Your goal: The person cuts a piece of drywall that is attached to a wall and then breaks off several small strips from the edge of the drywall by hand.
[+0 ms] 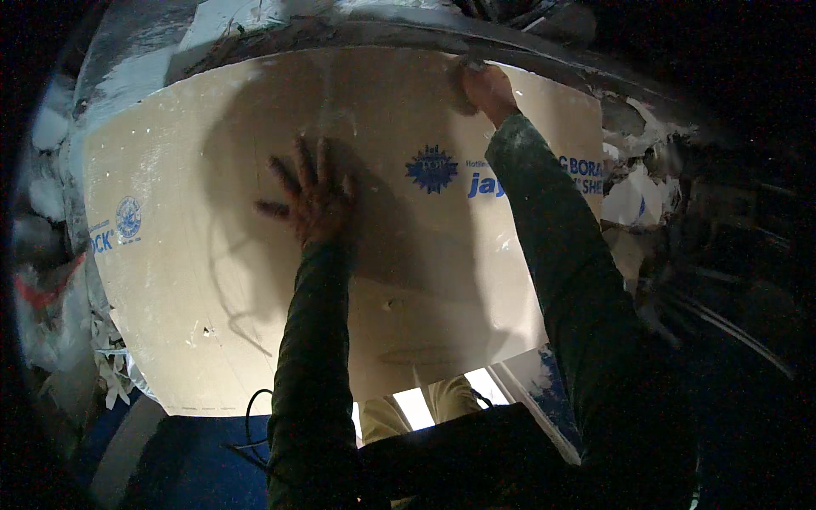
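Observation:
A large tan plasterboard sheet (pixel 170 280) with blue print fills the middle of the view. Against its face my left hand (pixel 319 200) lies with fingers spread, holding nothing. My right hand (pixel 489 89) is at the sheet's upper edge, right of centre, with its fingers curled closed. What those fingers grip, if anything, is hidden. Both forearms are in dark green sleeves, and my shadow falls across the board.
A dark ledge (pixel 374 30) runs along the sheet's upper edge. Crumpled pale scraps (pixel 637 195) lie at the right, and torn white pieces (pixel 110 374) at the left. A thin black cable (pixel 248 416) loops beside my left sleeve.

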Demonstrator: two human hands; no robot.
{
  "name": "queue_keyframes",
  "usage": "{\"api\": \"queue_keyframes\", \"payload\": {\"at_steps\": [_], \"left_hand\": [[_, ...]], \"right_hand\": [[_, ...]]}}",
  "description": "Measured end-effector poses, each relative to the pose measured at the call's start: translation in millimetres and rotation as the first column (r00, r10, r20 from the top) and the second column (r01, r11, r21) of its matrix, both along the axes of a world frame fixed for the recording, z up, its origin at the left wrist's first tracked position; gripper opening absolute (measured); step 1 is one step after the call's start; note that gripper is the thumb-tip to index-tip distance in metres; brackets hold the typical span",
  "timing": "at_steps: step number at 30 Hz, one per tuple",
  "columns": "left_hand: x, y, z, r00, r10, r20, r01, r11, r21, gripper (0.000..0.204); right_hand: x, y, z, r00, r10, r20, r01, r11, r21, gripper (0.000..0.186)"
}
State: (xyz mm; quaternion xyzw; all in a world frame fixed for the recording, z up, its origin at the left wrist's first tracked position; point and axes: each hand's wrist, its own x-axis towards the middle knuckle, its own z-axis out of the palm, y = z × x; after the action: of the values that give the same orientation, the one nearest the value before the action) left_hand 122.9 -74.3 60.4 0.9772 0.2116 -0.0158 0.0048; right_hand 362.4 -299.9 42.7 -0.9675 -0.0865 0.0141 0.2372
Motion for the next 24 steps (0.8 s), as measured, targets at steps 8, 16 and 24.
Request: {"api": "queue_keyframes", "payload": {"at_steps": [8,16,24], "left_hand": [[-3,0,-5,0.999,0.004,0.053,-0.003,1.000,-0.027,0.065],[-3,2,-6,0.997,-0.003,0.074,0.006,0.999,-0.038,0.066],[-2,0,1,0.999,-0.001,0.043,0.001,1.000,0.010,0.063]], "right_hand": [[4,2,3,0.991,0.122,0.062,-0.110,0.980,-0.167,0.034],[23,-6,-19,0.943,0.295,0.156,-0.255,0.939,-0.230,0.040],[26,-1,-29,0.968,0.200,0.155,-0.214,0.973,0.081,0.031]]}}
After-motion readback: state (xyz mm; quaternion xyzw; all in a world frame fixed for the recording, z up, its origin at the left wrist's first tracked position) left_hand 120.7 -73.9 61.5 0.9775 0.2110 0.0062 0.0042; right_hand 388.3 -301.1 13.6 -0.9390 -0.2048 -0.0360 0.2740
